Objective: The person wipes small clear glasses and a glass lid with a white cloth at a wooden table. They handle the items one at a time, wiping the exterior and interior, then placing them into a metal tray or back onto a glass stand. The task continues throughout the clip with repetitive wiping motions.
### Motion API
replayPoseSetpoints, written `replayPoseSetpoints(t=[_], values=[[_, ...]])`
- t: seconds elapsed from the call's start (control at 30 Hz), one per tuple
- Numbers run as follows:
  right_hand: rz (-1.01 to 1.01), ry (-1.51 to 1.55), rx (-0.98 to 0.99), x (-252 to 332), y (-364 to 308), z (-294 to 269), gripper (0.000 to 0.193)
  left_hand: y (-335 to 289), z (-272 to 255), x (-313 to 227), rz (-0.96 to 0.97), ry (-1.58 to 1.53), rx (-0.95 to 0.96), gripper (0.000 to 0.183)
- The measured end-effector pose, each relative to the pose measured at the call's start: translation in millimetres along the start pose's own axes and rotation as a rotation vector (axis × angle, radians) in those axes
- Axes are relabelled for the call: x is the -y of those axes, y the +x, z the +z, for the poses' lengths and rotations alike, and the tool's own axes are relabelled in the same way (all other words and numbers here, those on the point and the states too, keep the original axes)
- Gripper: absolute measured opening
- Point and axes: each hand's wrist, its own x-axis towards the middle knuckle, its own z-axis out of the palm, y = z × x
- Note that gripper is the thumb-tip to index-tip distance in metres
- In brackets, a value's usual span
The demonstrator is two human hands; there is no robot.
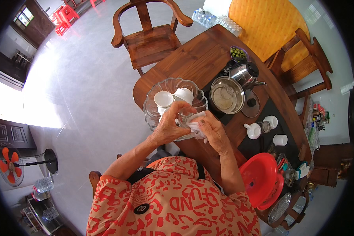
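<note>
Evidently, a small clear cup [183, 118] is held over the scalloped glass bowl [148, 108].
My left fingers [177, 107] curl round its wall; my right fingers [211, 125] bunch white cloth [197, 129] against it. I judge it light, rigid, slippery, fragile: grip the side.

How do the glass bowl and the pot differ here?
The glass bowl is clear, the pot shiny metal. The glass bowl's rim is wavy, the pot's smooth. The glass bowl holds white cups, with the left hand over its near side; the pot shows no cups and stands apart from that hand. Both are round and open on top.
</note>
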Motion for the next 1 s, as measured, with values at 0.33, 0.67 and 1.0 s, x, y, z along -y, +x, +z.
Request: replayPoseSetpoints(t=[0.33,0.67,1.0], values=[[-0.334,-0.443,-0.25,-1.7,19.2,6.7,0.045,-10.3,-5.7,0.4,-0.144,-0.212,0.125,0.062],[0.008,-0.364,-0.159,0.8,16.7,13.5,0.024,-12.5,-8.5,-7.9,-0.071,-0.221,0.07,0.058],[-0.293,-0.543,-0.223,-0.8,13.5,12.5,0.032,-14.7,-10.8,-4.7,-0.214,-0.521,0.215,0.061]])
